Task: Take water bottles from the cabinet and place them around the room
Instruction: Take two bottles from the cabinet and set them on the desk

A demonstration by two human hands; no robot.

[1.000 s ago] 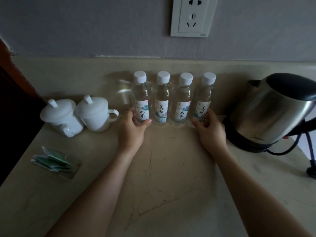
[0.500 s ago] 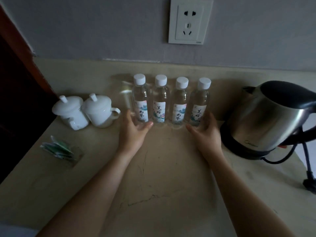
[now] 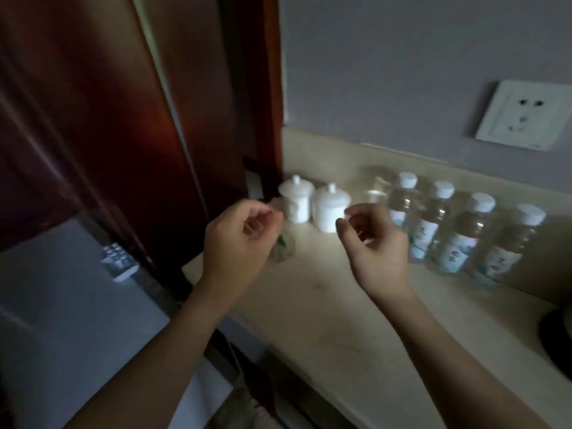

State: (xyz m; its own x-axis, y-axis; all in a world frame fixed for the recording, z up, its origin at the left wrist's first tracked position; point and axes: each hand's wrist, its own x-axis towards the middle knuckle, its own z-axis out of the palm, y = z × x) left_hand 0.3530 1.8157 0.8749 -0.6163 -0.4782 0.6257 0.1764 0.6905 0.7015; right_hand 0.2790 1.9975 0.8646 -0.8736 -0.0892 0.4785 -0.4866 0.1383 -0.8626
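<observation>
Water bottles [image 3: 458,230]: four, white-capped, upright in a row on beige counter [image 3: 356,320] against wall, right of two lidded white cups [image 3: 312,204]. Left hand [image 3: 238,239] and right hand [image 3: 376,243]: raised above counter, fingers loosely curled, holding nothing, clear of bottles
</observation>
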